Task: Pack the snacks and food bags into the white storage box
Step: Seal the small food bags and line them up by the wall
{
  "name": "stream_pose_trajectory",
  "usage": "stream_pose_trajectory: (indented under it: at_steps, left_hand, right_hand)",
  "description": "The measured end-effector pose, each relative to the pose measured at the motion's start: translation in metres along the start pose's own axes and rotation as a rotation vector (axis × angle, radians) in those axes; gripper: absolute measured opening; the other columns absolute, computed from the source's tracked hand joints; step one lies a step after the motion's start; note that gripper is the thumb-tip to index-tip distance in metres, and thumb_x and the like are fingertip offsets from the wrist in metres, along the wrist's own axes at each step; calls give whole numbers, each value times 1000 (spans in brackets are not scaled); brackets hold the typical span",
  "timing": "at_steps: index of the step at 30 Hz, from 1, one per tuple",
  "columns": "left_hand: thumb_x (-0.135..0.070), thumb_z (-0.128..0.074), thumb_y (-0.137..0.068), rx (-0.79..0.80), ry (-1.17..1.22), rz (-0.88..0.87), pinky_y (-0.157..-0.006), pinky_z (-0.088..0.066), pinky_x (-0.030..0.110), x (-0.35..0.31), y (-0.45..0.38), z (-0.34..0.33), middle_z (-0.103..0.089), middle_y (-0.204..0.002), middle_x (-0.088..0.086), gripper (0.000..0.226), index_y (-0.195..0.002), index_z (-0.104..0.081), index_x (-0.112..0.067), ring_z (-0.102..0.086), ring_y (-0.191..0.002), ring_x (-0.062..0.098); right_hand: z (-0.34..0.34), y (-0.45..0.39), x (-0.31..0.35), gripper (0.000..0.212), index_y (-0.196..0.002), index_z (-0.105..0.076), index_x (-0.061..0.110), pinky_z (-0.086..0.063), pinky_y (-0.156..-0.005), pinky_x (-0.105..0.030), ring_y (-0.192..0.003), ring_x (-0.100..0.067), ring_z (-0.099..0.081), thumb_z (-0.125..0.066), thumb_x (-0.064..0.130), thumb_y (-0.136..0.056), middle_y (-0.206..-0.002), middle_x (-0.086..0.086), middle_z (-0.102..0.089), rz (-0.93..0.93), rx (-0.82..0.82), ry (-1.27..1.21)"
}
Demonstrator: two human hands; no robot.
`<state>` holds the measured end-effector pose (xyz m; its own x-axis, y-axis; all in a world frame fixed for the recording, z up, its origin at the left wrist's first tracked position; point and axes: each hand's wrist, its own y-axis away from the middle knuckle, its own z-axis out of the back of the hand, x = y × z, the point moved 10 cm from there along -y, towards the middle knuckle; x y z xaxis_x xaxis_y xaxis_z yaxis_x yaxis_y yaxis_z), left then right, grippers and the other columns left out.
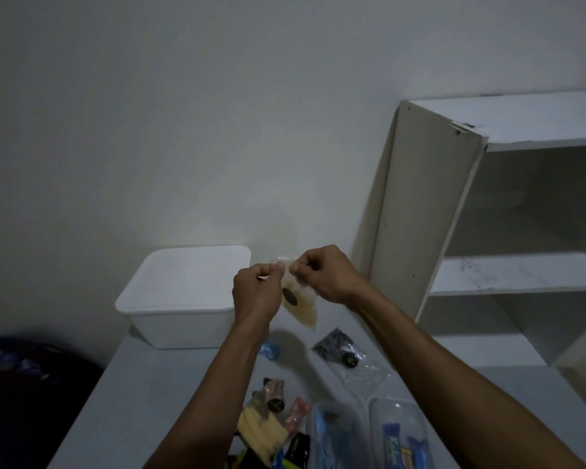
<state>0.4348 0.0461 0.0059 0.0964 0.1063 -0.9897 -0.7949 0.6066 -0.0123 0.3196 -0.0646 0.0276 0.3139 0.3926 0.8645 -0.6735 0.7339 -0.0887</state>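
Observation:
Both hands hold a small clear bag of yellowish food with a dark round label up in the air, just right of the white storage box. My left hand pinches the bag's top edge from the left. My right hand pinches the same edge from the right. The box stands at the table's far left with its lid on. More snacks lie on the table below: a clear bag of dark bits, a bag of yellow sticks, and blue wrapped bars.
A white shelf unit with open compartments stands on the right, close to my right arm. The grey table reaches to the wall. A small blue packet lies near the box. A dark bundle sits low at the left.

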Motion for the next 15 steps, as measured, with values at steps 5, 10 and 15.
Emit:
stream_pose_trajectory:
  at_steps: [5, 10, 15]
  left_hand:
    - [-19, -64, -92, 5, 12, -9, -54, -42, 14, -4, -3, 0, -65, -70, -7, 26, -67, -67, -18, -56, -65, -1]
    - [-27, -65, -92, 48, 4, 48, -60, -48, 24, 7, -9, 1, -65, -75, 9, 24, -77, -72, -10, -58, -65, 19]
    - [-21, -63, -92, 95, -60, 61, -45, -44, 14, 11, -3, -6, -67, -72, 8, 22, -78, -71, -6, -60, -60, 14]
  right_hand:
    - [-6, 3, -10, 26, -79, -70, 6, -48, -58, -27, -61, -12, -57, -64, 27, -94, -69, -5, -67, -85, 51, -69]
    - [-13, 6, -12, 25, -81, -70, 7, -50, -59, -30, -66, -13, -57, -63, 26, -95, -71, -4, -66, -73, 107, -54]
    - [-13, 3, -17, 24, -80, -70, 7, -48, -60, -32, -64, -15, -55, -63, 25, -95, -68, -4, -64, -75, 53, -73]
